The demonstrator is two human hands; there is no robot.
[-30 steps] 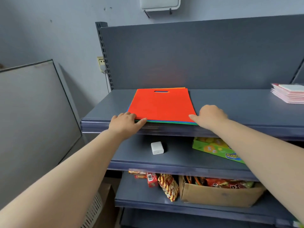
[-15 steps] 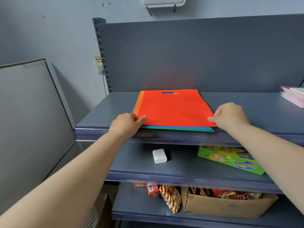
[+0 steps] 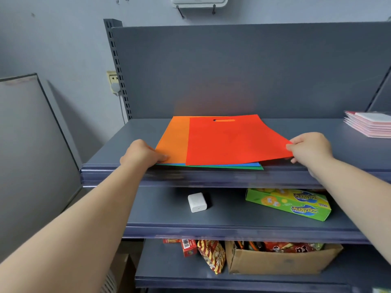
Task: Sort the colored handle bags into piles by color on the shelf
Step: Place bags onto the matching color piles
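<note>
Right hand (image 3: 310, 148) pinches the red bag (image 3: 230, 142) off the stack; left hand (image 3: 141, 154) presses the orange bag (image 3: 174, 142). Next: start a red pile.

My right grip (image 3: 309, 147) pinches the near right corner of the red bag (image 3: 232, 142), lifted slightly and shifted toward 3 o'clock off the stack on the top shelf (image 3: 317, 172). My left grip (image 3: 142, 153) presses the orange bag (image 3: 173, 142) at its near left corner. Blue (image 3: 243, 164) and green (image 3: 249, 167) edges show beneath. At 3 o'clock, well apart, lies a pink stack (image 3: 372, 125). On the shelf below sit a white charger (image 3: 197, 202) and a green box (image 3: 289, 204).
</note>
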